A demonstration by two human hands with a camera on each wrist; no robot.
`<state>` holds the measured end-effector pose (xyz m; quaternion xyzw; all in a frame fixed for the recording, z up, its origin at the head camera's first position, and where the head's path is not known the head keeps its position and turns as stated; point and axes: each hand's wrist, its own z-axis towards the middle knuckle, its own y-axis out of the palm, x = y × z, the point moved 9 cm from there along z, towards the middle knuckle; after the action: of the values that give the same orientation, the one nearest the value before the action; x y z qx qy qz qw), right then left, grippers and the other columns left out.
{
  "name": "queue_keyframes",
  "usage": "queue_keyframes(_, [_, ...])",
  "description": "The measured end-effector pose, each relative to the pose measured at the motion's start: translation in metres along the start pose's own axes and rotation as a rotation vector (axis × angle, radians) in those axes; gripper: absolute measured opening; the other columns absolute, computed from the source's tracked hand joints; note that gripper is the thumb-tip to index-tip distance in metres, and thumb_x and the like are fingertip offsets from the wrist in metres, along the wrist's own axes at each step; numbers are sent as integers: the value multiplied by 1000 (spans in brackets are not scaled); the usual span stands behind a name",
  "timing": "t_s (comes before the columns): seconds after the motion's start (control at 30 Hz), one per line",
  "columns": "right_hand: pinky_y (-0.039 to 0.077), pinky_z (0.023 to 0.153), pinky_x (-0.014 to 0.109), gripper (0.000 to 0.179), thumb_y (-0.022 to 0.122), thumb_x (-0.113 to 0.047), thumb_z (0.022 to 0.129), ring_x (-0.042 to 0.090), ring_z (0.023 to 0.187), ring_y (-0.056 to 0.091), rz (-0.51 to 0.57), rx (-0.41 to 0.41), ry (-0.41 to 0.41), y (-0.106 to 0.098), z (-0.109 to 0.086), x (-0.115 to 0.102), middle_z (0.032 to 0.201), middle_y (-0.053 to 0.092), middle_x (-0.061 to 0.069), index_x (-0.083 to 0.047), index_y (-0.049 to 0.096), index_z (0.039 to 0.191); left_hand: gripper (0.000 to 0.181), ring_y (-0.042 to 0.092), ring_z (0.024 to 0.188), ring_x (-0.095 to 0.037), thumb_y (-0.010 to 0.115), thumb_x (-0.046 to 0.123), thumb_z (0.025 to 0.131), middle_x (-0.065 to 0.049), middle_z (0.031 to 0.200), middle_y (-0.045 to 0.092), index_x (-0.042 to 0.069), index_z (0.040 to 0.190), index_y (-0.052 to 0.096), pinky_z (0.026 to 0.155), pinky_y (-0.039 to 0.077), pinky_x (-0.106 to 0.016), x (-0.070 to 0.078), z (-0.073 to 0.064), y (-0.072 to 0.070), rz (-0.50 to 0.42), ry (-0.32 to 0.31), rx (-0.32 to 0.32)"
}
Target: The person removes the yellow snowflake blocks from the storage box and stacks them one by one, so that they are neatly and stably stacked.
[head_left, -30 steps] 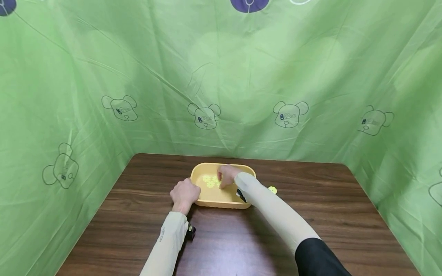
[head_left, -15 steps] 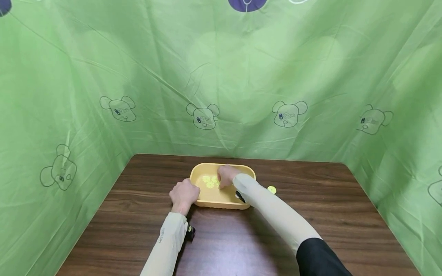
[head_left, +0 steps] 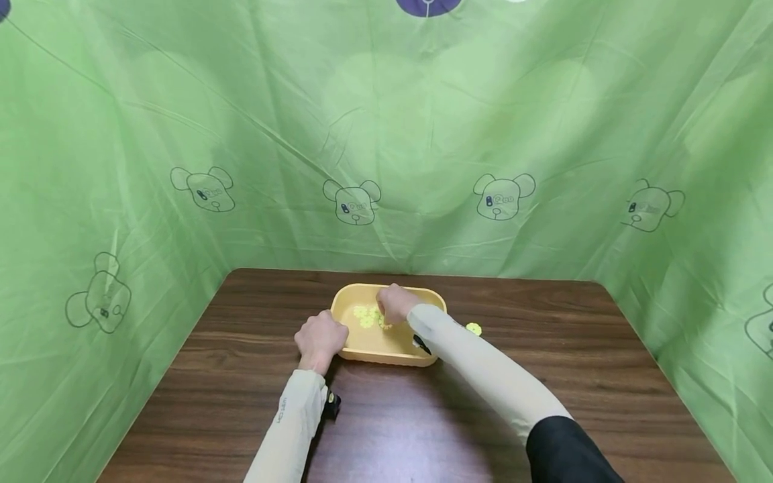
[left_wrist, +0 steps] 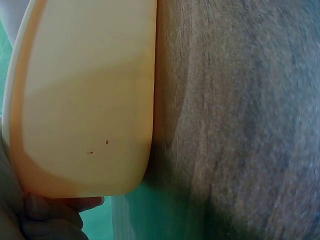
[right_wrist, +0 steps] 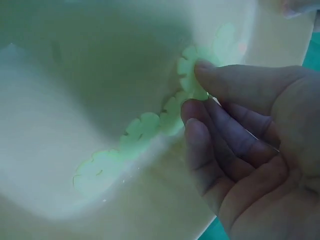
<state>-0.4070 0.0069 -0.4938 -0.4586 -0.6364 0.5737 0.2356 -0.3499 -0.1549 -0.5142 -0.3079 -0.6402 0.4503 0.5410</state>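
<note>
A pale orange-yellow tray (head_left: 386,357) with rounded corners stands on the table. My left hand (head_left: 321,337) grips its left end; in the left wrist view, curled fingers (left_wrist: 52,217) lie against the tray's outer wall (left_wrist: 90,100). Inside the tray, my right hand (head_left: 395,304) pinches a yellow-green flower-shaped piece (right_wrist: 188,67) between thumb and fingers, as the right wrist view shows. Several similar flower pieces (right_wrist: 140,134) lie in a row on the tray floor beside it. From the head view, the hand partly hides the pinched piece.
One more flower piece (head_left: 474,329) lies on the table right of the tray, close to the right forearm (head_left: 477,362). The brown wood-grain table (head_left: 260,295) is enclosed at the back and sides by a green curtain (head_left: 423,134) with bear drawings.
My right hand has risen slightly inside the tray, and a flower piece now shows below its fingers. The left hand keeps its grip. The head view has shifted a little.
</note>
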Motion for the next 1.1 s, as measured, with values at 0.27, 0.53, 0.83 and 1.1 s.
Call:
queue_keyframes(0.27, [50,73,30,14,76,-3,82,16,79,59,78,33,-75,-24,-12,5,87,68,1,-7,71,94,22,66,77,-33,54,23,77,-16,84,69,9,88,67,61,48,-51,-1,2,-1,-6,-10,-6])
queue_keyframes(0.53, [53,81,32,12,76,-10,85,16,85,65,198,110,-93,-65,-39,36,91,71,1,-11,71,97,25,66,77,-33,54,23,79,-16,85,69,7,93,68,62,48,-52,-2,1,-1,-4,-8,-17])
queue_keyframes(0.83, [56,81,38,11,77,-14,88,19,86,69,324,254,-41,-109,-86,108,92,75,4,-9,73,97,28,65,75,-33,53,23,79,-16,84,68,6,95,68,61,48,-51,-2,2,1,3,-1,-21])
queue_keyframes(1.1, [58,66,34,13,73,-7,89,22,74,68,434,238,88,-96,-115,167,93,72,13,-3,70,101,27,65,74,-33,53,23,79,-16,83,68,6,94,68,59,47,-51,-1,3,-1,-3,5,-18])
